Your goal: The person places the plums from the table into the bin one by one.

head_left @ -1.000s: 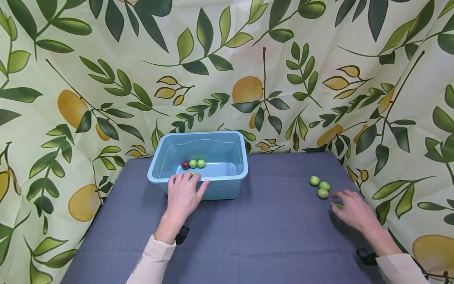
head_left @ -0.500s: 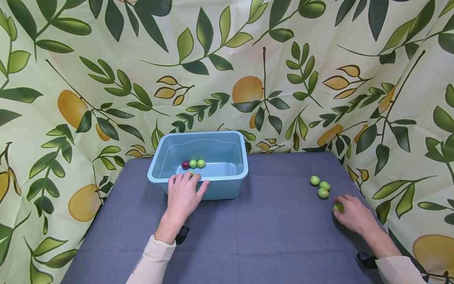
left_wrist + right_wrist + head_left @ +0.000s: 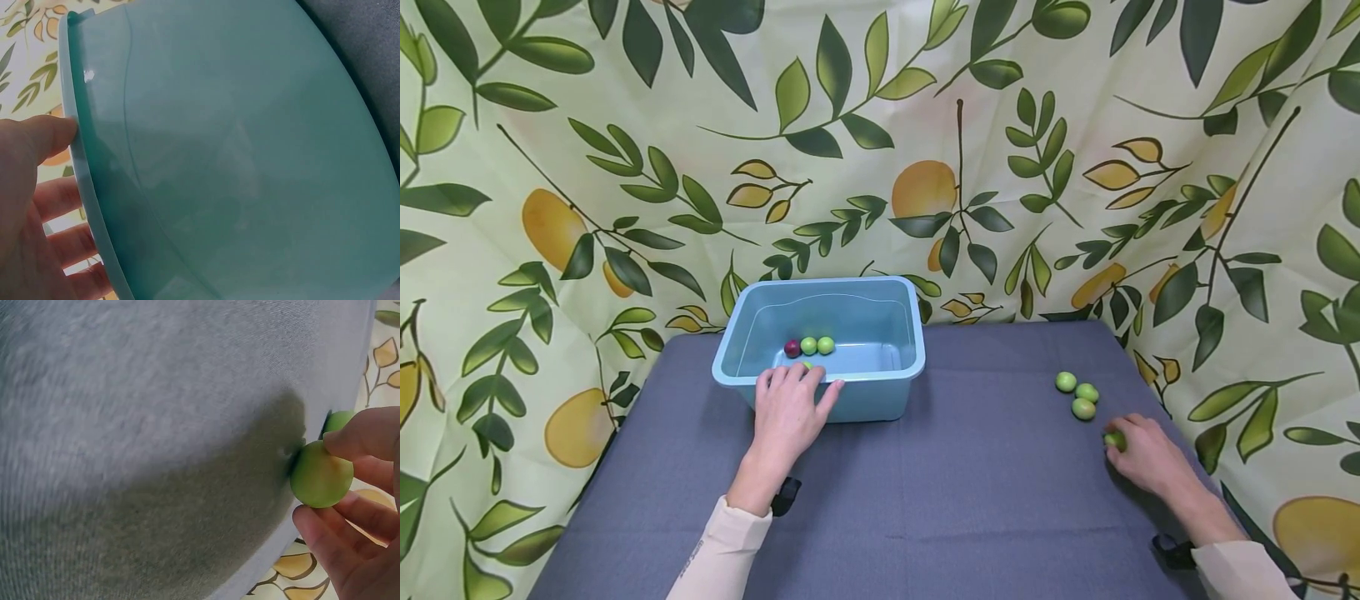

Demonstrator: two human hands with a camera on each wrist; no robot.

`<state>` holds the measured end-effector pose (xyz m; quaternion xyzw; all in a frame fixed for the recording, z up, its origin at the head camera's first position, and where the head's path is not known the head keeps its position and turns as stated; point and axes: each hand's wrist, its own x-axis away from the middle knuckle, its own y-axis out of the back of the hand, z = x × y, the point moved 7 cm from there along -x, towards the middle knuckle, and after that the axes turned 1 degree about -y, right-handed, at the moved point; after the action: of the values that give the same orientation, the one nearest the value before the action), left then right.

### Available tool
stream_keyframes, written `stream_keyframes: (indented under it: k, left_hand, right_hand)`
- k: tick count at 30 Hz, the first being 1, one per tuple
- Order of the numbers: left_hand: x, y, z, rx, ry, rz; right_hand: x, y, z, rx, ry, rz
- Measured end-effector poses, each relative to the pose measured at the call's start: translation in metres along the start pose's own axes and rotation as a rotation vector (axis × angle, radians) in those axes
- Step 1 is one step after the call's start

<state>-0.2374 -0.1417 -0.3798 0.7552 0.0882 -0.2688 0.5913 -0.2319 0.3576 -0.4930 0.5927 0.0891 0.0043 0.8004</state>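
Note:
My left hand (image 3: 786, 417) grips the near rim of a light blue plastic bin (image 3: 880, 377), fingers over the edge; the left wrist view shows its thumb (image 3: 59, 134) against the rim and the bin's outer wall (image 3: 250, 156). At the table's right side, my right hand (image 3: 1146, 454) pinches a small round green fruit (image 3: 320, 478) between thumb and fingers, close to the cloth. Beyond it lie three similar green fruits (image 3: 1083, 408). Inside the bin sit a dark red fruit (image 3: 792, 348) and green ones (image 3: 826, 345), one partly hidden behind the near rim.
A dark grey-blue cloth (image 3: 970, 483) covers the table. Leaf-and-fruit patterned fabric (image 3: 850, 150) hangs behind and at both sides, close to the bin's back and the right hand. The bin stands at the back, left of the middle.
My right hand has come down slightly and its fingers have closed on the green fruit. The left hand and the bin stay put.

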Motion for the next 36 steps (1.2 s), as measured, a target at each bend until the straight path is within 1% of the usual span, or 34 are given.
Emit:
stream_keyframes:
  k: [4,9,16,20,23,30,36]
  left_hand:
    - [0.0,0.0,0.0,0.0,0.003,0.006]
    - [0.0,-0.001,0.001,-0.001,0.006,0.009]
    - [0.0,-0.001,0.0,-0.002,0.004,0.007]
    - [0.0,-0.001,0.0,0.0,0.005,0.008]
    - [-0.001,-0.001,0.0,0.003,0.003,0.003]
    - [0.0,0.001,0.0,-0.003,-0.013,-0.037]
    - [-0.001,0.001,0.0,-0.001,-0.012,-0.034]
  right_hand:
    - [-0.002,0.0,0.005,-0.008,0.015,-0.023]
    - [-0.004,0.002,0.016,-0.03,0.059,-0.065]
    - [-0.008,0.0,0.029,-0.058,0.08,-0.071]
    - [-0.009,0.0,0.037,-0.073,0.118,-0.113]
    - [-0.011,0.0,0.042,-0.096,0.137,-0.13]
    - [-0.014,-0.002,0.053,-0.151,0.152,-0.144]
    - [-0.019,-0.005,0.065,-0.198,0.153,-0.13]
